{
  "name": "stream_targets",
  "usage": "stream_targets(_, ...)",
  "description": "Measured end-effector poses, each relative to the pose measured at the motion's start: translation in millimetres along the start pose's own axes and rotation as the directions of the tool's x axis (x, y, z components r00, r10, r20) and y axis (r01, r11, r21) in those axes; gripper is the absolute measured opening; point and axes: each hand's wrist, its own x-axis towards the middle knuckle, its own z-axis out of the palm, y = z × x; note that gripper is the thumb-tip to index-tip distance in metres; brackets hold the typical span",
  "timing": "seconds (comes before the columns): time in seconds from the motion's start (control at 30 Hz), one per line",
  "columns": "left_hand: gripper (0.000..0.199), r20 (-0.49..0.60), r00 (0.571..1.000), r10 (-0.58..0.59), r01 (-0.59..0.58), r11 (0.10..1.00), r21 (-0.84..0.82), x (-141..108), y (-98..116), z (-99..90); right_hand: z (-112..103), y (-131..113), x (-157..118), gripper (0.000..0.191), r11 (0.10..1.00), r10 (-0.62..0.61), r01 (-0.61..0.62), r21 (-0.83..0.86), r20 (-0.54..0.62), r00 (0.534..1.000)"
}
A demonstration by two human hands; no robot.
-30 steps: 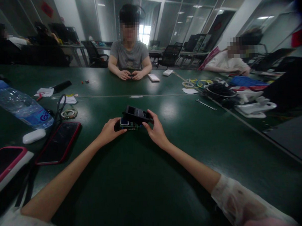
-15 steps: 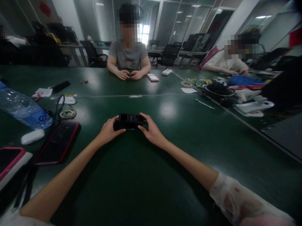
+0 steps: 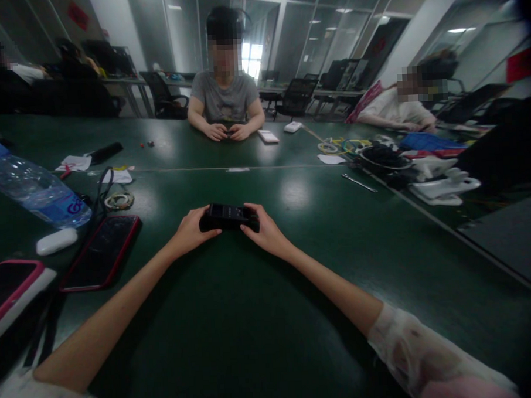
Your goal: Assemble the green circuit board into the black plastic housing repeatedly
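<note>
A small black box-shaped device (image 3: 229, 216) with light markings on its upper face is held at both ends over the green table (image 3: 235, 317). My left hand (image 3: 192, 230) is closed round its left end, thumb along the near side. Gripping the right end is my right hand (image 3: 265, 229), its thumb also at the near side. What kind of device it is, I cannot make out. Whether its underside touches the table is hard to tell.
To the left lie a phone with a red edge (image 3: 101, 253), a white earbud case (image 3: 57, 241), a water bottle (image 3: 36, 188) and a pink-edged phone (image 3: 9, 286). A wrench (image 3: 359, 183) and tangled cables (image 3: 382, 158) lie right. A person (image 3: 226, 98) sits opposite.
The near edge of the black device has tipped or lowered slightly, and my right hand has shifted a little with it. My left hand keeps its grip.
</note>
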Motion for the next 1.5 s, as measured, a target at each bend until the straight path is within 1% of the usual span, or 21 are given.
stream_targets(0.23,0.070,-0.022,1.000,0.011,-0.011,1.000,0.007,0.1,-4.2,2.4,-1.7,-0.2,0.3,0.065,0.999,0.040,-0.040,0.011,0.029,0.999)
stream_targets(0.37,0.069,-0.033,0.999,0.032,-0.032,0.999,0.007,0.4,-6.4,3.7,-2.6,-1.7,1.6,0.059,0.998,0.057,-0.058,0.019,0.048,0.997)
stream_targets(0.5,0.071,-0.035,0.999,0.027,-0.027,1.000,-0.015,0.3,-7.1,3.8,-2.1,-0.1,3.5,0.053,0.996,0.074,-0.076,0.046,0.034,0.997)
stream_targets(0.63,0.076,-0.031,0.999,-0.011,0.010,0.999,-0.049,-0.4,-6.3,2.8,-1.1,3.2,3.6,0.050,0.994,0.066,-0.067,0.082,0.022,0.998)
stream_targets(0.8,0.077,-0.009,0.999,-0.050,0.050,0.998,-0.041,-0.9,-2.8,0.8,0.0,8.0,2.9,0.050,0.990,0.067,-0.066,0.128,-0.004,0.998)
stream_targets(1.0,0.072,-0.021,0.999,-0.040,0.039,0.998,-0.053,-0.2,-0.8,0.6,0.0,8.7,2.7,0.050,0.988,0.069,-0.069,0.138,0.008,0.998)
stream_targets(1.17,0.073,-0.014,0.997,-0.071,0.070,0.997,-0.045,-0.3,0.7,0.4,0.6,9.3,3.0,0.051,0.988,0.067,-0.069,0.137,0.018,0.998)
stream_targets(1.33,0.072,-0.015,0.998,-0.065,0.064,0.997,-0.046,-0.5,3.2,-0.5,1.2,9.0,3.2,0.051,0.987,0.051,-0.054,0.152,0.022,0.998)
stream_targets(1.5,0.072,-0.014,0.997,-0.070,0.069,0.997,-0.028,0.5,1.3,0.7,0.2,5.2,3.0,0.051,0.991,0.036,-0.037,0.126,0.010,0.999)
